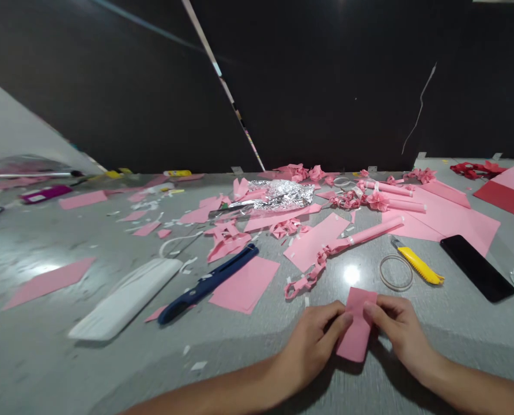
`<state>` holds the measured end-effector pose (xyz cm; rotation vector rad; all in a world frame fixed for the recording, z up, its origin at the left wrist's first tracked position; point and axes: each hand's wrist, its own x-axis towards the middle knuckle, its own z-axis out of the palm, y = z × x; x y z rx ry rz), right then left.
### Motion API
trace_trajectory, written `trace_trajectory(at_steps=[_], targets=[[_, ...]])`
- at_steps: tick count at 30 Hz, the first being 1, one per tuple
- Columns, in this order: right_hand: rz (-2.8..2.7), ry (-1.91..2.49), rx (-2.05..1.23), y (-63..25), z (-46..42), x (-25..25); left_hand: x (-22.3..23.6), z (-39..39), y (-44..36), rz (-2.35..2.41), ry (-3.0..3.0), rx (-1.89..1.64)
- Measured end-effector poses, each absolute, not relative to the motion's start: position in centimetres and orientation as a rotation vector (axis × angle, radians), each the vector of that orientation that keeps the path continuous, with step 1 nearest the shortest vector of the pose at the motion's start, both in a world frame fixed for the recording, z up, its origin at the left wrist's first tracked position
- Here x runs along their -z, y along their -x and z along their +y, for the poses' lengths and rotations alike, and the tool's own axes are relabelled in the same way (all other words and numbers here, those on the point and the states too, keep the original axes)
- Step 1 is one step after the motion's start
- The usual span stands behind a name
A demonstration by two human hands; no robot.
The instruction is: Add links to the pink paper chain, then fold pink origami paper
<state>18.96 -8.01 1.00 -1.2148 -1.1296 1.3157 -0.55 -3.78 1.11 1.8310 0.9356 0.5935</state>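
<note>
A folded strip of pink paper (355,337) is held just above the grey tabletop, its long side pointing toward me. My left hand (315,340) pinches its left edge between thumb and fingers. On the opposite edge, my right hand (397,328) grips it the same way, thumb on top. Beyond the hands lies a rolled pink paper tube (371,231) with a chain of folded paper links (311,276) at its end. A ring of clear tape (396,272) and a yellow utility knife (419,265) rest ahead of my right hand.
Left of the hands lie a dark blue stapler-like tool (207,283), square pink sheets (250,285) and a long white object (125,300). A black phone (477,268) is at the right. Crumpled foil-like wrap (283,195) and paper scraps spread toward the dark panel (326,86) behind.
</note>
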Motion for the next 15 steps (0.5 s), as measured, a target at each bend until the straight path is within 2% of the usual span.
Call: trace_trajectory(at_steps=[15], targets=[[-1.096,1.186,-1.336,-19.22,-7.84,-0.75,-1.16,-4.03,0.76,0.898,-1.964,-0.613]])
